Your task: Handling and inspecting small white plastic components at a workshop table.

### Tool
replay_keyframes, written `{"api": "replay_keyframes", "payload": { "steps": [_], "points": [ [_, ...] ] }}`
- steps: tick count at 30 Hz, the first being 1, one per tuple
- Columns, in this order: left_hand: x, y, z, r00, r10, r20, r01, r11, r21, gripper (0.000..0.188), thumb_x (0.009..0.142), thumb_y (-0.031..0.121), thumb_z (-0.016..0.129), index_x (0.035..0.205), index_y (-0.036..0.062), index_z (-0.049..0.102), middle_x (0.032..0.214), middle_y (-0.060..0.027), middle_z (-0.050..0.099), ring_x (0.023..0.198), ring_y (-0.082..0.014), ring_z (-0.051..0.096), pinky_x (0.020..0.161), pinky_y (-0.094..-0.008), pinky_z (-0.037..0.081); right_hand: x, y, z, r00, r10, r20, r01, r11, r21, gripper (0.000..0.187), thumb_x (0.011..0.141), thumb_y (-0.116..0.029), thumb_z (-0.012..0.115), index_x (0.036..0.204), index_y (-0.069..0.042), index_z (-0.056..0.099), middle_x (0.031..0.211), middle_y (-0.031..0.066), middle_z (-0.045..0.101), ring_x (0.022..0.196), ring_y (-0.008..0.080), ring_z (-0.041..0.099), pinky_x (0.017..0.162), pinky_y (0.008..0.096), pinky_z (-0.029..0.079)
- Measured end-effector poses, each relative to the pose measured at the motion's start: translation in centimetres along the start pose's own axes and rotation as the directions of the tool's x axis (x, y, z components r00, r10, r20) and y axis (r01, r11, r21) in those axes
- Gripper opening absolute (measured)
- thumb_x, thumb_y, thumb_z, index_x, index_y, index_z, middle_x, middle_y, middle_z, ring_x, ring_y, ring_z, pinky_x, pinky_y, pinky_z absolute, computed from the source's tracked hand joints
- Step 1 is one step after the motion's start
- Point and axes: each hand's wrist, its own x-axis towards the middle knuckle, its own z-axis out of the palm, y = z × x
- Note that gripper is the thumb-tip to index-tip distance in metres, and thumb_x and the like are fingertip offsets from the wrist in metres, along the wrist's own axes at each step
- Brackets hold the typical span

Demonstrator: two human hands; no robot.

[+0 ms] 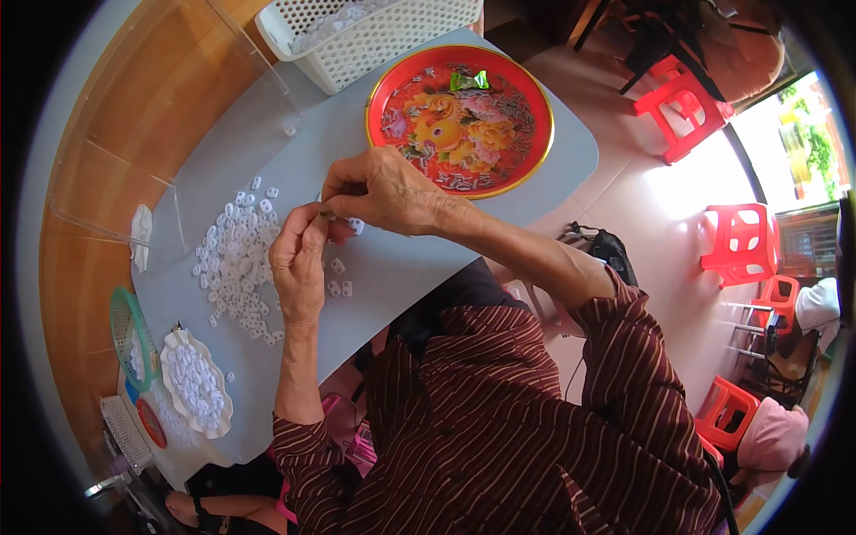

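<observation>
small pieces: showing white, left of fingers | round tray: showing gold-rimmed red, orange-and-pink floral, beyond fingers | wrapper: showing bright green, farther beyond | tabletop: showing grey-blue beneath fingers | shirt: showing maroon, thin pale stripes, behind fingers

Between the heaped white pieces and the red tray, open grey tabletop runs beyond your left hand and right hand; a white perforated basket blocks the far end.
</observation>
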Motion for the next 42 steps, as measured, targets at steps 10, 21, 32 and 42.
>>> {"api": "replay_keyframes", "payload": {
  "steps": [10, 21, 32, 42],
  "points": [
    [-0.3, 0.4, 0.6, 0.992, -0.1, -0.072, 0.09, 0.987, -0.13, 0.015, 0.087, 0.012, 0.048, 0.085, 0.0009, 0.058, 0.075, -0.0026, 0.059, 0.063, -0.0043, 0.043, 0.054, -0.0175, 0.03, -2.2, 1.3, -6.3, 0.964, -0.249, -0.098, 0.16, 0.83, -0.535, 0.007, 0.076, -0.008, 0.062, 0.08, -0.002, 0.063, 0.068, 0.0132, 0.061, 0.06, 0.0269, 0.061, 0.059, 0.0347, 0.049],
    [-0.4, 0.1, 0.5, 0.998, -0.055, 0.013, 0.055, 0.997, -0.047, 0.012, 0.088, 0.008, 0.045, 0.089, -0.0003, 0.054, 0.071, -0.0049, 0.052, 0.079, -0.0147, 0.052, 0.072, -0.0257, 0.04, -4.1, 2.2, -12.2, 0.989, 0.123, 0.083, -0.055, 0.822, -0.567, 0.015, 0.078, -0.01, 0.064, 0.087, 0.001, 0.068, 0.067, 0.0096, 0.064, 0.058, 0.0133, 0.059, 0.057, 0.0278, 0.047],
    [-0.5, 0.1, 0.9, 0.998, -0.064, -0.018, 0.064, 0.998, -0.024, 0.014, 0.086, 0.01, 0.047, 0.084, 0.0003, 0.057, 0.068, -0.004, 0.057, 0.073, -0.0116, 0.052, 0.071, -0.0259, 0.042, -4.7, 1.3, -11.8, 0.955, 0.126, 0.27, 0.025, 0.868, -0.496, 0.012, 0.074, -0.006, 0.064, 0.084, -0.002, 0.068, 0.071, 0.0098, 0.065, 0.065, 0.0188, 0.062, 0.064, 0.032, 0.049],
    [-0.7, 0.1, 0.6, 0.996, -0.074, 0.046, 0.075, 0.997, -0.021, 0.013, 0.088, 0.009, 0.045, 0.09, -0.0003, 0.054, 0.071, -0.0048, 0.051, 0.08, -0.0145, 0.051, 0.072, -0.0256, 0.04, -4.2, 1.1, -12.1, 0.996, 0.088, 0.014, -0.068, 0.856, -0.513, 0.015, 0.077, -0.008, 0.061, 0.087, 0.001, 0.068, 0.072, 0.0107, 0.066, 0.063, 0.0142, 0.062, 0.062, 0.0293, 0.05]
  ]
}}
